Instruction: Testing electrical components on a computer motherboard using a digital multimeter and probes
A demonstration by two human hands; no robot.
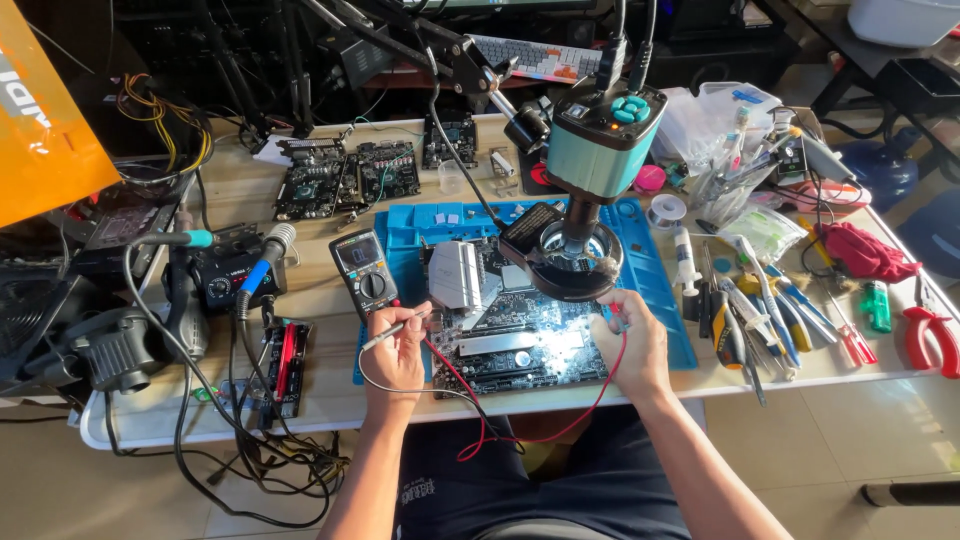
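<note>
A black circuit board (520, 345) with a silver heatsink lies on a blue work mat (660, 290) under a teal microscope camera (597, 140) with a ring light. My left hand (397, 350) grips a thin black probe, its tip at the board's left edge. At the board's right edge my right hand (630, 345) pinches a red probe. Red and black leads loop down off the table's front edge. A small multimeter (364, 268) lies just above my left hand.
Screwdrivers, tweezers and pliers (770, 320) lie spread at the right, with red cutters (935, 340) at the far edge. A soldering station (225, 275) and cables sit at the left. More circuit boards (345, 175) lie at the back.
</note>
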